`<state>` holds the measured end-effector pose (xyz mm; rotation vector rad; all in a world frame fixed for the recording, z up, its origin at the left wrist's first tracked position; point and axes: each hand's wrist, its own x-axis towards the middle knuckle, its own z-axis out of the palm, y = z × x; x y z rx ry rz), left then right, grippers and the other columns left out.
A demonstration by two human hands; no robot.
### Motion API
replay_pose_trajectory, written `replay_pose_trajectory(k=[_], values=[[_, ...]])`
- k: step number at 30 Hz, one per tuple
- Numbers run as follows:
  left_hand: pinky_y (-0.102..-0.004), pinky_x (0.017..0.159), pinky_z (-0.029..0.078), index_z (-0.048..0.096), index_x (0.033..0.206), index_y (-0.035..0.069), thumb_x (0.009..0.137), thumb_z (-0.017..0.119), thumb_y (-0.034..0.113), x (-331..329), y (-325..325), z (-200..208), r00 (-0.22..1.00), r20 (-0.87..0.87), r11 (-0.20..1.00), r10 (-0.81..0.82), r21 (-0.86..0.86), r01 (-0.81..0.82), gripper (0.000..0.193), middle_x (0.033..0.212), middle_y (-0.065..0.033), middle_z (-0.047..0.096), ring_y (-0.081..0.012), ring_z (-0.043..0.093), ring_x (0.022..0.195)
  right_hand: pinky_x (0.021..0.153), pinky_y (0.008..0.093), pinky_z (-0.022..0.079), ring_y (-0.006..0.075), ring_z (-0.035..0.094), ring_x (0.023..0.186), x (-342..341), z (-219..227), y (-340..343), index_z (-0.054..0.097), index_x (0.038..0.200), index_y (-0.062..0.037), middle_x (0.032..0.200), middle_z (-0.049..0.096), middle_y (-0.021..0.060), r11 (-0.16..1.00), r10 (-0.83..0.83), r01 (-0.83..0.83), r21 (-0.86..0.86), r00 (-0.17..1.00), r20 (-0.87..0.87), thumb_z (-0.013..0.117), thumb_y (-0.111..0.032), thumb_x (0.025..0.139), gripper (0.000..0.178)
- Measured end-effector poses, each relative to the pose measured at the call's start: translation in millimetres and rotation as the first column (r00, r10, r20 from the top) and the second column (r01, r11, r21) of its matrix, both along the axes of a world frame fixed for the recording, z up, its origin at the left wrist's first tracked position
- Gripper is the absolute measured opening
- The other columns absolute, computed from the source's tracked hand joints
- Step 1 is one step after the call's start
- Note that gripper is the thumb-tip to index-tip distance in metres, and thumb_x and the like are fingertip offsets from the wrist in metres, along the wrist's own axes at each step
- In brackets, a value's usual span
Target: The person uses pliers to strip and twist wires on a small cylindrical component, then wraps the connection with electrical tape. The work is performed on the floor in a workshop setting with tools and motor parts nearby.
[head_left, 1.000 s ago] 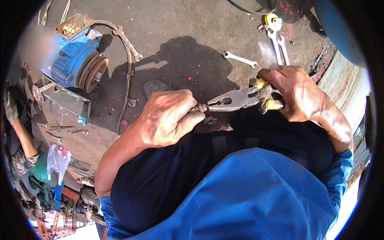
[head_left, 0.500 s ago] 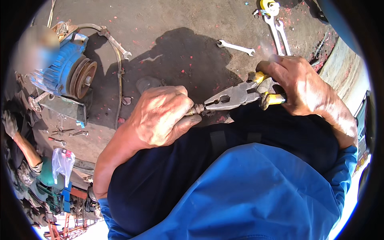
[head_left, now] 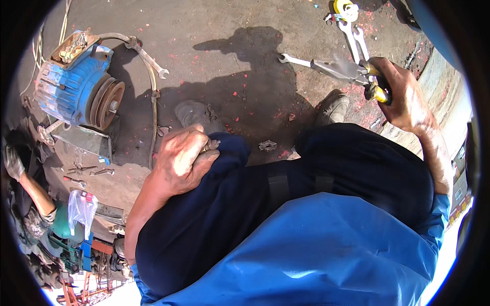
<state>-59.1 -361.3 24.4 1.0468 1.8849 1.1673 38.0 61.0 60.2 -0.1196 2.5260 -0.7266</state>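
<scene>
My left hand (head_left: 179, 162) is closed over my left knee, its thumb and fingers pinching a small metal fitting (head_left: 212, 145) whose tip sticks out. Most of that fitting is hidden by the fingers. Farther off to the right, my right hand (head_left: 406, 99) grips combination pliers (head_left: 337, 70) by their yellow-and-black handles. The plier jaws are blurred and point left, with nothing visible between them. Under the jaws in the picture lies an open-end wrench (head_left: 298, 60) on the ground. My two hands are well apart.
A blue electric motor (head_left: 64, 94) with a rusty pulley (head_left: 97, 104) stands at left, a cable and a wrench (head_left: 148, 58) beside it. Two wrenches (head_left: 351, 43) and a yellow tape roll (head_left: 347, 9) lie far right. A co-worker's gloved hand (head_left: 14, 163) shows at the left edge, near a plastic bag (head_left: 81, 210).
The pliers have come off the metal fitting and moved away up and to the right with my right hand. My left hand has drawn left and slightly down, still pinching the fitting.
</scene>
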Motion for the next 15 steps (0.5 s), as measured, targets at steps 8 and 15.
replay_pose_trajectory(k=[8, 15], values=[[-0.0392, 0.06, 0.051, 0.06, 0.094, 0.003, 0.079, 0.081, 0.006, -18, 48, 4, 0.971, -0.207, 0.991, 0.121, 0.085, -0.106, 0.026, 0.082, -0.0107, 0.06, -0.029, 0.062, 0.069, 0.076, 0.0506, 0.051, 0.0441, 0.064, 0.091, -12, 9, -33, 0.054, 0.129, 0.0022, 0.093, 0.063, 0.0235, 0.989, 0.149, -0.149, -0.007, 0.984, 0.101, 0.07, -0.001, 0.075, 0.056], [-0.0406, 0.062, 0.05, 0.065, 0.089, 0.002, 0.077, 0.083, 0.012, -13, 51, 7, 0.961, -0.277, 0.999, 0.03, -0.014, -0.035, 0.024, 0.082, -0.0099, 0.058, -0.0291, 0.061, 0.069, 0.081, 0.0476, 0.053, 0.0408, 0.063, 0.099, -8, 14, -37, 0.059, 0.106, 0.0003, 0.111, 0.061, 0.0204, 0.957, 0.275, -0.258, -0.134, 0.953, 0.128, 0.074, 0.003, 0.066, 0.043]])
